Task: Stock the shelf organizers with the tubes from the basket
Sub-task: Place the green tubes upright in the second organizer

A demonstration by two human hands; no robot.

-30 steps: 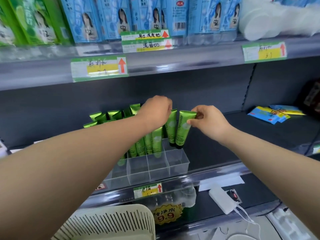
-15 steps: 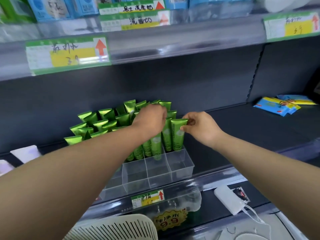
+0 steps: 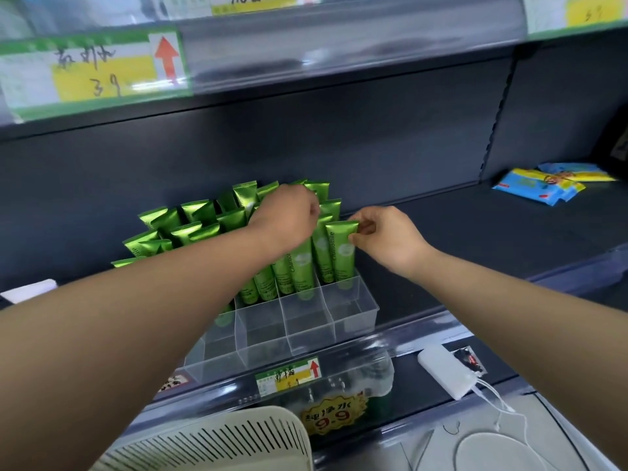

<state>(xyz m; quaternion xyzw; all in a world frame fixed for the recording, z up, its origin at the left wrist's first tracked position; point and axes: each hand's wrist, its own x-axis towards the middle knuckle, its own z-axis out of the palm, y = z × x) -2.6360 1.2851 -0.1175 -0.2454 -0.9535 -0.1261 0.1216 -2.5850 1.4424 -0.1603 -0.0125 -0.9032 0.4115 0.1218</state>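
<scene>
One tube (image 3: 341, 253) (standing), right grip (image 3: 387, 239) pinching

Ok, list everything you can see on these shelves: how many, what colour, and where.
green tubes: many, some hidden by the arm; green; standing in the organizer's back rows
organizer: one; clear; middle shelf
packets: small pile; blue and yellow; far right of the middle shelf
price tags: several; green, white and yellow with red arrows; on the shelf edges
power bank: one; white, with a cable; lower shelf, right
9.9 sign: one; yellow; below the organizer
basket: one; off-white, slatted; bottom edge
left grip: one; on the tube tops, fingers hidden
right grip: one; pinching the top of the front right tube
</scene>
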